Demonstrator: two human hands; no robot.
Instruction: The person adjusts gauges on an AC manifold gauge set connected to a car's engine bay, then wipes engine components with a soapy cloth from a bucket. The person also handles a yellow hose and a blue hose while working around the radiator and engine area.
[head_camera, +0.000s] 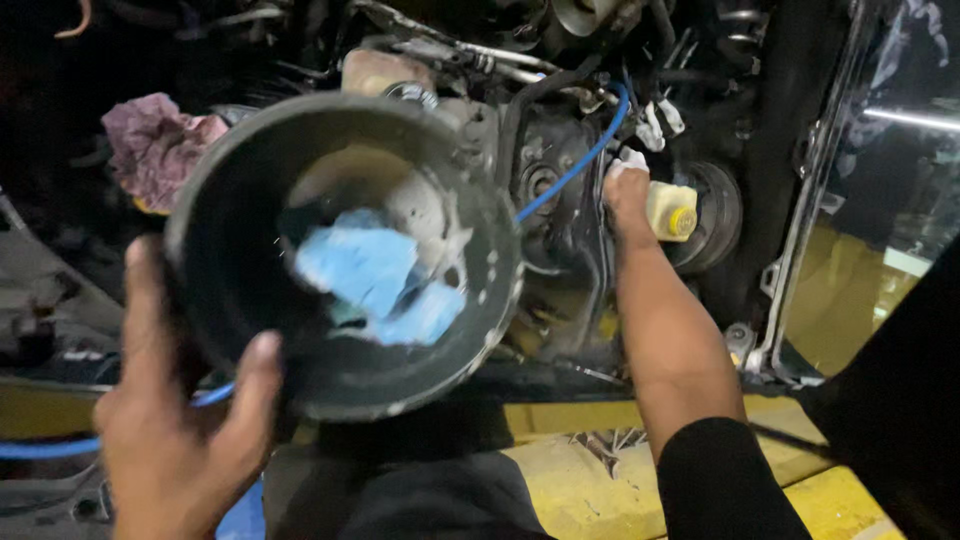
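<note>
Left hand (180, 440) closed on the rim of a dark round tub (340, 250), thumb inside, blue cloth (375, 280) lying in its bottom, right hand (628, 195) farther off among engine parts, grip hidden, beside a yellow-capped reservoir (672, 210), blue hose (580, 160), pink rag (155, 145) beyond.

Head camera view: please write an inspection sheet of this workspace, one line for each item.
Surface: yellow painted body panel below an open engine bay.
Job's things: large dark round plastic housing, speckled white at the rim, with blue cloth inside.
Clutter: pink crumpled rag at upper left.
Hands: left hand grips the housing's rim; right hand reaches into the bay beside a pale yellow-capped reservoir; its grasp cannot be told.
Cables: blue hose across the engine; black hoses above.
Surroundings: dark; glass at right.
</note>
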